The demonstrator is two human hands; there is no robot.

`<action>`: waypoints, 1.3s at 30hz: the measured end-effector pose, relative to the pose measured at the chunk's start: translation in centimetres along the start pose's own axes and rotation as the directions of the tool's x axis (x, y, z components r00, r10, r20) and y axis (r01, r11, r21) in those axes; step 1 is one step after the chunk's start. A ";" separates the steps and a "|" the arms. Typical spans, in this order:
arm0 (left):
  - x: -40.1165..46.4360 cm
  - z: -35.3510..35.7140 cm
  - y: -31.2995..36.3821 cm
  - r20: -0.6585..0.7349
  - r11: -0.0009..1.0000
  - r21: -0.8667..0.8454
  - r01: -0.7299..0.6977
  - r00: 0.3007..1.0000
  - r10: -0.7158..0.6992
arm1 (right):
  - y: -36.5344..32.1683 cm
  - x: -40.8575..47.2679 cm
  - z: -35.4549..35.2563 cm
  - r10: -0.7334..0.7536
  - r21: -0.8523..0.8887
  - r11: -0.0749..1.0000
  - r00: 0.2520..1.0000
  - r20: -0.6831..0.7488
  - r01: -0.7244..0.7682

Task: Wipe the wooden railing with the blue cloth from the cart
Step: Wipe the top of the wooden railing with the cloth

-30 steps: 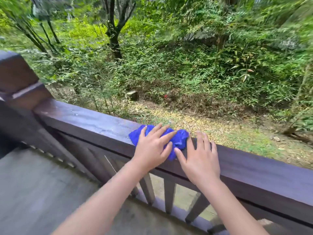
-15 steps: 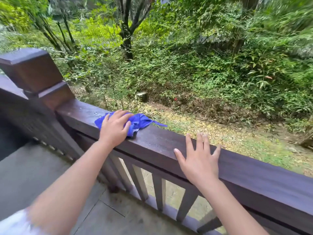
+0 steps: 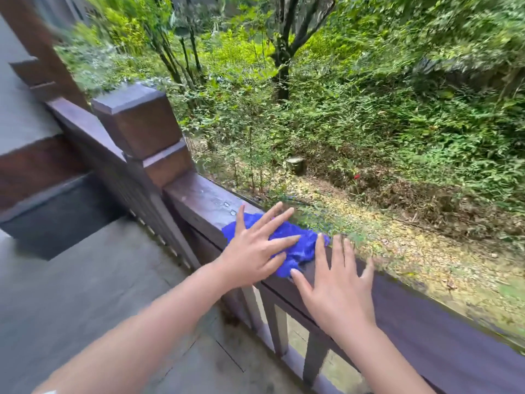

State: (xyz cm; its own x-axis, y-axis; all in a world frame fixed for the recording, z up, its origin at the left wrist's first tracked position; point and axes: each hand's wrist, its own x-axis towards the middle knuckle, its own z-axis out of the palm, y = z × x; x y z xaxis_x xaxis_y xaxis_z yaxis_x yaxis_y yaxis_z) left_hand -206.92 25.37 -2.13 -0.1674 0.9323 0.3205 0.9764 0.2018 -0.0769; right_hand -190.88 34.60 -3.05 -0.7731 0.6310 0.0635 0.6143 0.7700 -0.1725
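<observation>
The blue cloth (image 3: 301, 247) lies crumpled on the top of the dark wooden railing (image 3: 443, 328), a little right of the square post. My left hand (image 3: 255, 248) presses flat on the cloth with fingers spread. My right hand (image 3: 338, 285) rests flat on the bare rail just right of the cloth, its fingertips touching the cloth's edge, nothing in it. Water drops sit on the rail (image 3: 224, 204) to the left of the cloth.
A thick square post (image 3: 139, 123) rises at the railing's left end, with another rail running back along a grey wall. Grey stone floor (image 3: 85, 294) lies below me. Balusters stand under the rail. Beyond it are shrubs, trees and leaf-strewn ground.
My left hand slid the cloth left toward the post, then back right until it lies beside my right hand. My view swung left, bringing the post nearer the centre.
</observation>
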 end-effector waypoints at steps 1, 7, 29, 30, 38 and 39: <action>-0.1 0.0 -1.6 0.000 0.999 0.049 0.002 1.000 -0.002 | -0.7 0.5 0.2 -0.023 0.005 1.000 1.000 0.004 0.023; 0.3 0.2 -10.4 0.050 0.961 0.018 0.276 0.960 -0.276 | -4.8 4.3 1.0 -0.136 0.051 0.990 0.989 0.059 0.133; 2.5 2.1 -15.1 0.003 0.587 -0.038 0.809 0.587 -0.809 | -10.2 8.1 1.6 -0.086 0.034 0.996 0.993 0.086 0.083; 2.3 2.1 -14.0 -0.010 0.606 -0.035 0.795 0.606 -0.796 | -10.1 8.1 1.5 -0.087 0.043 0.996 0.993 0.085 0.083; -0.9 0.7 -5.9 0.029 0.770 -0.181 0.611 0.786 -0.617 | -9.6 8.1 1.1 -0.107 0.173 0.980 0.993 0.059 0.095; -1.4 0.6 -5.2 0.039 0.800 -0.199 0.566 0.820 -0.571 | -9.6 8.1 1.1 -0.113 0.181 0.978 0.992 0.057 0.101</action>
State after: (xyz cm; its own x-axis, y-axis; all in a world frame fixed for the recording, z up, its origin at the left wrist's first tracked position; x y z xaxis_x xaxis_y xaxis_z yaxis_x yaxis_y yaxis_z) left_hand -211.88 23.20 -2.73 -0.6998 0.6614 0.2699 0.7135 0.6292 0.3082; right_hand -203.21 32.25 -1.96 -0.8455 0.5333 0.0266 0.4940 0.8001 -0.3402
